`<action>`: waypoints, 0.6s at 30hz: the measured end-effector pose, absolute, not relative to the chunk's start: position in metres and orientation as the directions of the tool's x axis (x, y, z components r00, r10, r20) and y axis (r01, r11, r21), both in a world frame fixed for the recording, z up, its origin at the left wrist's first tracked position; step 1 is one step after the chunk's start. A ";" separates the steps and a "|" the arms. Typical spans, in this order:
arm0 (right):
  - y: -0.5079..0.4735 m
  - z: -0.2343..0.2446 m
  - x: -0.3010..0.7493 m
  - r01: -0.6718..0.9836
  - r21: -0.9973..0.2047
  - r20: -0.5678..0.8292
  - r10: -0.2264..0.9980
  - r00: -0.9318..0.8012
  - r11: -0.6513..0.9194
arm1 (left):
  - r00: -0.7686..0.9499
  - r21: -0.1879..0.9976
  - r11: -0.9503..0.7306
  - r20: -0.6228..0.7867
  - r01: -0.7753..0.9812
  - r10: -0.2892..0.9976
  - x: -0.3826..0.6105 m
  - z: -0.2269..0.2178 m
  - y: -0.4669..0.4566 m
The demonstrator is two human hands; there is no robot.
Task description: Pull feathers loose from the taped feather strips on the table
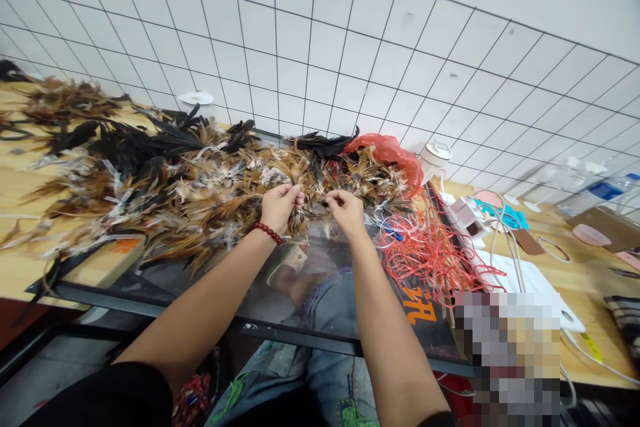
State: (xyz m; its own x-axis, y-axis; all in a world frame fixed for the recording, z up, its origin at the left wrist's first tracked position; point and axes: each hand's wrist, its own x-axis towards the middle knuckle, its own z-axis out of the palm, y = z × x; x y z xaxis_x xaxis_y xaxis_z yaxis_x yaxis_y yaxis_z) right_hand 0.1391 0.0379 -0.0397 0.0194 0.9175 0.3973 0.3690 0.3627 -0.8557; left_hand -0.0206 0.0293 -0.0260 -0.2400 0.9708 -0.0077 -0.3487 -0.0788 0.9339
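Left hand (283,203) and right hand (345,210) each pinch a tuft of the feather heap (190,187), whose bulk (spread left of the hands) looks unsorted; work judged early.

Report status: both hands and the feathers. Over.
Left hand pinching feathers at the pile's near edge. Right hand pinching feathers alongside. Red cord tangle close on the right.
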 end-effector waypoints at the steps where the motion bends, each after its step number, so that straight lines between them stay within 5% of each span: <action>1: 0.040 -0.039 0.138 0.218 -0.924 0.344 0.932 0.112 0.315 | -0.226 0.933 -0.064 -0.019 -0.354 0.974 -0.020 -0.026 0.029; 5: 0.042 -0.034 0.127 -0.358 -0.913 0.110 0.965 0.239 0.193 | -0.069 0.909 0.024 -0.058 -0.416 0.996 -0.019 -0.023 0.024; 8: 0.041 -0.036 0.118 -0.436 -0.885 0.082 0.976 0.200 0.164 | 0.048 0.857 0.048 -0.027 -0.514 0.998 -0.020 -0.020 0.021; 11: 0.041 -0.042 0.114 -0.244 -0.959 0.119 0.985 0.121 0.146 | 0.044 0.843 0.013 0.012 -0.538 0.999 -0.023 -0.018 0.021; 14: 0.037 -0.046 0.115 0.163 -0.957 0.249 0.968 0.034 0.241 | 0.016 0.872 -0.014 0.025 -0.489 1.000 -0.025 -0.019 0.023; 18: 0.025 -0.042 0.113 0.632 -0.616 0.487 0.858 -0.165 0.471 | 0.030 0.887 -0.013 0.030 -0.462 0.999 -0.024 -0.020 0.023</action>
State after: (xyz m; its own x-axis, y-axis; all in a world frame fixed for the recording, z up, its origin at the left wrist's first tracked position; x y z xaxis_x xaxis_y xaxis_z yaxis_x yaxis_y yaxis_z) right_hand 0.1131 0.0251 -0.0415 -0.1650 0.8579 0.4867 0.6318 0.4708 -0.6158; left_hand -0.0245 0.0235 -0.0203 0.0297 0.9991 0.0302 -0.4622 -0.0131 0.8867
